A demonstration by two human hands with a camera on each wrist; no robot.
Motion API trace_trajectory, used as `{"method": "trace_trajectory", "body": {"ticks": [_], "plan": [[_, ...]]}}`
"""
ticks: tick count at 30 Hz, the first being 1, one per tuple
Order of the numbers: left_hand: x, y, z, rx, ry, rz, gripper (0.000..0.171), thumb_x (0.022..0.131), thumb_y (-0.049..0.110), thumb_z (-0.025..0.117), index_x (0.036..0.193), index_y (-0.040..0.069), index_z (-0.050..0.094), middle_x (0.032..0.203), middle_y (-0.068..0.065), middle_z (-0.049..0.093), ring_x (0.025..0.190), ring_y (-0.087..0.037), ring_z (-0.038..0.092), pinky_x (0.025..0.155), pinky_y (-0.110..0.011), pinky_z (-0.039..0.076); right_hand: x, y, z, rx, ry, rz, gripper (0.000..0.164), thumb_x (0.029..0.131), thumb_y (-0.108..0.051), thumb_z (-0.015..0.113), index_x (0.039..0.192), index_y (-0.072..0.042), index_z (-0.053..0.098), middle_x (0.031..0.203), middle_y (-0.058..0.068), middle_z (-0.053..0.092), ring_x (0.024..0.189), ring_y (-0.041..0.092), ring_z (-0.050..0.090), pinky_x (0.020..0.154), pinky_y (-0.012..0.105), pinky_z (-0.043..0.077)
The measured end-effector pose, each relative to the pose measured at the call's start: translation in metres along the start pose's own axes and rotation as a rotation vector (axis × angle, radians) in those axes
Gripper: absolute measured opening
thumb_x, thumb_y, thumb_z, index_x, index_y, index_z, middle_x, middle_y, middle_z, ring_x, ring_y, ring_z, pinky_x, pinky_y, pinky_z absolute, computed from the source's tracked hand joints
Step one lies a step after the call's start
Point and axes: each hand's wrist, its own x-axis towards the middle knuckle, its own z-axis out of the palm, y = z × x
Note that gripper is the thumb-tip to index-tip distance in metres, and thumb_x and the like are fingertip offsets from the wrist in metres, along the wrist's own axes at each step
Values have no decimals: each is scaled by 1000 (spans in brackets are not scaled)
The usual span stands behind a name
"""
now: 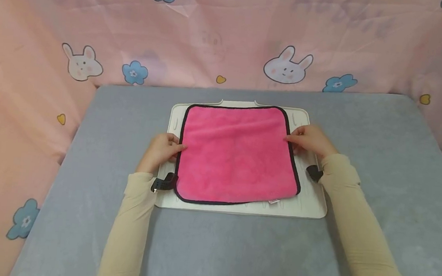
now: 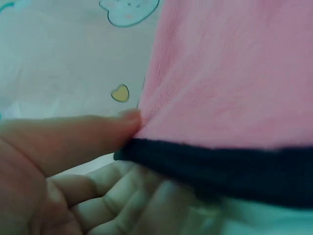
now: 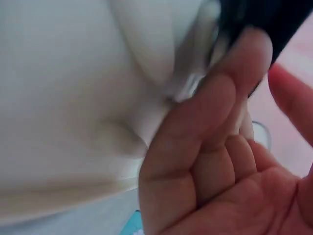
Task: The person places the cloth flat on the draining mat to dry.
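Note:
A pink plush towel (image 1: pixel 239 153) with black edging is spread over a white plastic tray (image 1: pixel 312 204) in the head view. My left hand (image 1: pixel 160 151) pinches the towel's left edge, thumb on top and fingers beneath, as the left wrist view confirms with the black border (image 2: pixel 215 164) between them. At the opposite edge, my right hand (image 1: pixel 312 140) pinches the border a little higher up. From the right wrist, curled fingers (image 3: pixel 171 147) show under the dark edging, beside the pale tray surface (image 3: pixel 58 98). The towel covers most of the tray's middle. A small white tag (image 1: pixel 274 201) sticks out along its near edge.
Grey cloth covers the table (image 1: pixel 226 254) under the tray. Behind it hangs a pink curtain (image 1: pixel 215 35) printed with rabbits and blue flowers, which continues down both sides. Black straps (image 1: pixel 165 182) are at both wrists, by the tray's sides.

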Motion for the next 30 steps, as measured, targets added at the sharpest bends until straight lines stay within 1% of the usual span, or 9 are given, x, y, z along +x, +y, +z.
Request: {"method": "trace_trajectory", "body": {"ticks": [2,4,7,10,15,18,21,25,30], "plan": [[-8,-2,2,24,-45,8,20,88,14,67,89,-4,58,64,-2,60,48,-7,54,52,-20,47,-14,2,2,24,-55,-12,29,92,-26,63,84,2,64,60,3,58,56,15,55,55,29,45],[-16,-7,4,24,-90,6,20,87,13,68,87,-3,57,60,1,56,49,-7,54,52,-20,47,-29,4,5,44,-96,-27,29,92,-27,64,79,-1,63,58,3,57,56,16,54,54,29,44],[-29,-14,6,-11,-145,-3,19,87,11,68,87,-3,55,58,3,54,50,-7,55,53,-20,49,-49,7,9,77,-141,-37,29,92,-27,64,76,-2,62,58,3,56,56,17,53,53,30,43],[-42,-19,6,-40,-177,-16,18,86,9,68,88,-3,54,58,3,53,51,-7,55,53,-20,50,-66,12,14,91,-167,-45,28,92,-26,65,78,-2,62,60,3,55,58,16,52,55,29,42],[-54,-25,7,-81,-221,-15,19,86,7,68,91,-4,54,60,2,55,54,-6,55,54,-19,50,-89,20,20,129,-225,-75,27,93,-22,64,77,0,61,63,4,61,59,15,58,58,27,49],[-59,-27,9,-106,-228,-7,19,86,5,68,92,-5,53,60,2,55,54,-6,56,54,-20,50,-96,23,23,184,-265,-92,28,93,-18,63,75,2,58,64,7,62,58,14,60,57,28,52],[-62,-29,9,-125,-232,-6,19,86,4,69,91,-5,53,60,1,55,53,-7,56,53,-20,50,-100,26,25,222,-279,-98,29,94,-16,62,72,2,56,64,7,62,57,12,59,56,27,51],[-66,-30,8,-135,-247,-11,18,85,3,68,86,-4,52,59,0,57,52,-7,57,52,-20,50,-104,29,26,227,-284,-90,30,93,-13,61,69,2,53,63,7,62,55,11,59,55,26,50],[-68,-30,9,-124,-254,5,18,85,3,69,84,-3,52,60,-1,59,53,-8,57,52,-20,51,-107,31,26,223,-290,-78,31,94,-13,61,68,0,52,63,7,60,55,11,58,54,27,50]]}}
